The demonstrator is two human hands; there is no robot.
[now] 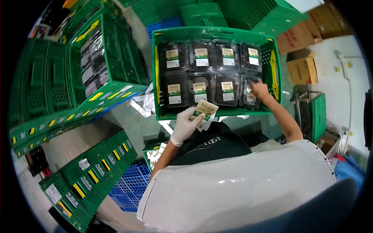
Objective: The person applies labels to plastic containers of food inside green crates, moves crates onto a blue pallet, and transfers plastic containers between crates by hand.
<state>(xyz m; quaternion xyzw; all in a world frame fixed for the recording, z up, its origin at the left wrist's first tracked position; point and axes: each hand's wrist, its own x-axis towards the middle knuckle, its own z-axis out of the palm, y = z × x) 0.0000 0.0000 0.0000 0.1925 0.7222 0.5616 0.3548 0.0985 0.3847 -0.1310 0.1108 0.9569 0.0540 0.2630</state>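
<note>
A green plastic crate (213,33) in front of me holds several black trays sealed in clear film, each with a label. My left hand (186,125), in a white glove, holds a small stack of beige and green labels (204,110) just in front of the crate's near wall. My right hand (259,90), bare, reaches into the crate and presses on the black tray (248,97) at the near right corner. A white plastic apron (241,186) covers my front at the bottom of the view.
Stacked green crates (101,62) with more trays stand at the left. Folded green crates (93,174) and a blue crate (130,186) lie at the lower left. Cardboard boxes (301,70) sit at the upper right, with another green crate (318,116) at the right.
</note>
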